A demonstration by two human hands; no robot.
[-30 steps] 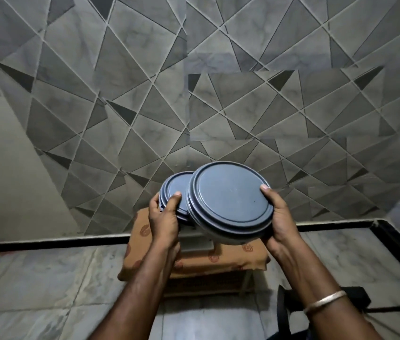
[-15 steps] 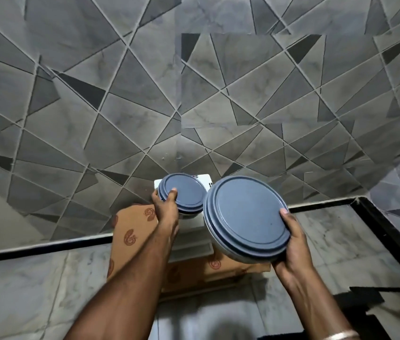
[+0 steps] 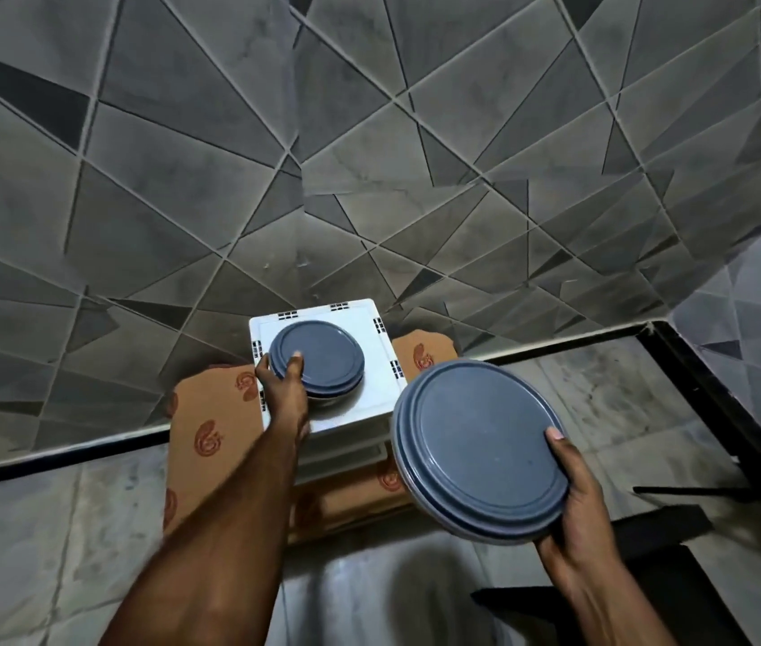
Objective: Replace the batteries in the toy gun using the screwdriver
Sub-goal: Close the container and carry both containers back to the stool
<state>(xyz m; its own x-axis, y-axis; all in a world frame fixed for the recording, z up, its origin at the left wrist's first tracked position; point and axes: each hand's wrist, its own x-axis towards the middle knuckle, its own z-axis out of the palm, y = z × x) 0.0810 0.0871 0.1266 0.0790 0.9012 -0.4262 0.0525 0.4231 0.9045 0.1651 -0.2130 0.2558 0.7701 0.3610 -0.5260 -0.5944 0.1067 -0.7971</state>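
toy gun, screwdriver nowhere in view. my left hand point(image 3: 283, 389) grips small blue tub point(image 3: 318, 363) on white box point(image 3: 381, 389), straight ahead. my right hand point(image 3: 574, 510) holds big blue tub point(image 3: 479, 447), nearer me.

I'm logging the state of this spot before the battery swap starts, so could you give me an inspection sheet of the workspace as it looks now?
Surface: white plastic stand on an orange patterned cloth, on a grey marble floor.
Job's things: nothing seen; no toy gun, screwdriver or batteries in view.
Clutter: small blue-lidded container on the stand; large blue-lidded container held in the air to the right of it.
Hands: left hand grips the small container's near edge; right hand holds the large container by its rim.
Cables: nothing seen.
Surroundings: grey geometric tiled wall behind; dark frame at right.
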